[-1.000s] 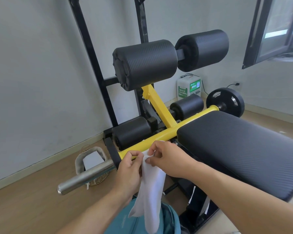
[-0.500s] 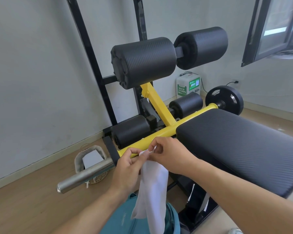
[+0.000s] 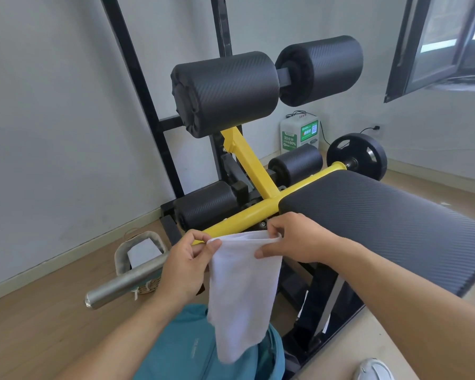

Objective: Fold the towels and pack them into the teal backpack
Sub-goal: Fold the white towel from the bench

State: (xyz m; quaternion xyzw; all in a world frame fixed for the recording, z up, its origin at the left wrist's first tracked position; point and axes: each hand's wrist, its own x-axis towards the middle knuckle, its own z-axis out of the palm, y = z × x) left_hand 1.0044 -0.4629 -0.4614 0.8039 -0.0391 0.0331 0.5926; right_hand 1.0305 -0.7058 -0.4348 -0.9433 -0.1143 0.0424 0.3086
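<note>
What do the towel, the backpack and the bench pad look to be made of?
Towel: white terry-like cloth, matte; it hangs limp with a fuzzy surface. Backpack: teal woven fabric, probably nylon or polyester, smooth with soft creases. Bench pad: black padded vinyl or faux leather, with a fine carbon-weave texture and slight sheen.

White-green charging box [image 3: 299, 133] at twelve o'clock, against the wall: "30" and "80%" legible; remaining print unreadable.
</note>
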